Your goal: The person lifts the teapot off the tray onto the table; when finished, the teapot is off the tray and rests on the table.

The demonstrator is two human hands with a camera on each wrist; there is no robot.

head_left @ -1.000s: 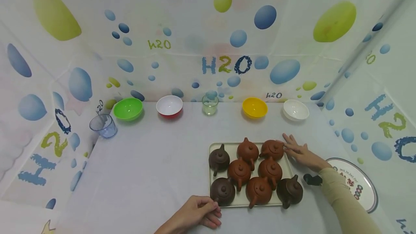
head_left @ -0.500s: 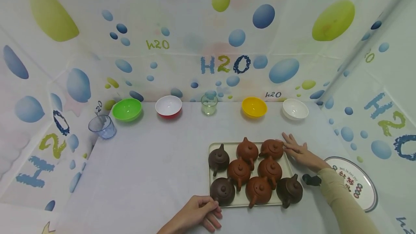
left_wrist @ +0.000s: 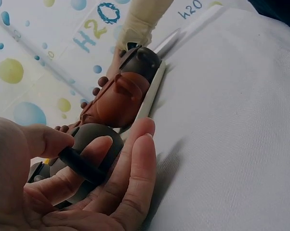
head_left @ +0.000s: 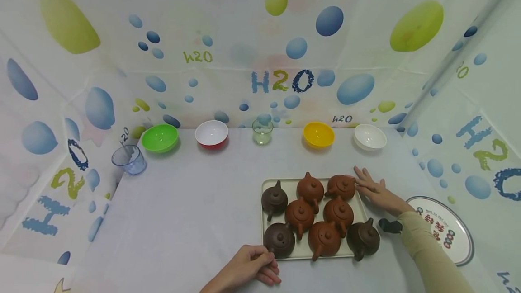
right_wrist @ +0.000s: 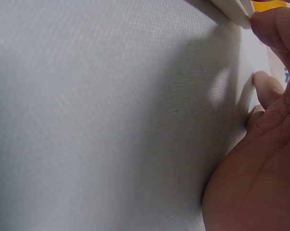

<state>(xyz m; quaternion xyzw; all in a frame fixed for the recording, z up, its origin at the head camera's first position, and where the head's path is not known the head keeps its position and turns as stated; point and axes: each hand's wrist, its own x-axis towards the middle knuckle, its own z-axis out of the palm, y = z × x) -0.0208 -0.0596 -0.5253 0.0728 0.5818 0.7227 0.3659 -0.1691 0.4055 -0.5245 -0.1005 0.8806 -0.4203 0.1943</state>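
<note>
At the near-left corner of the tray (head_left: 301, 250), the left hand (head_left: 249, 262) holds a dark teapot (head_left: 280, 241) by its handle (left_wrist: 82, 167), fingers curled; gripping looks like the step in hand. The right hand (head_left: 380, 196) spreads its fingers at the tray's far-right corner; lifting would call for a level hold.

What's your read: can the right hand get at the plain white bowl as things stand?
Probably yes: the right hand is at the far right corner of the tray, and only bare cloth shows between it and the plain white bowl.
</note>
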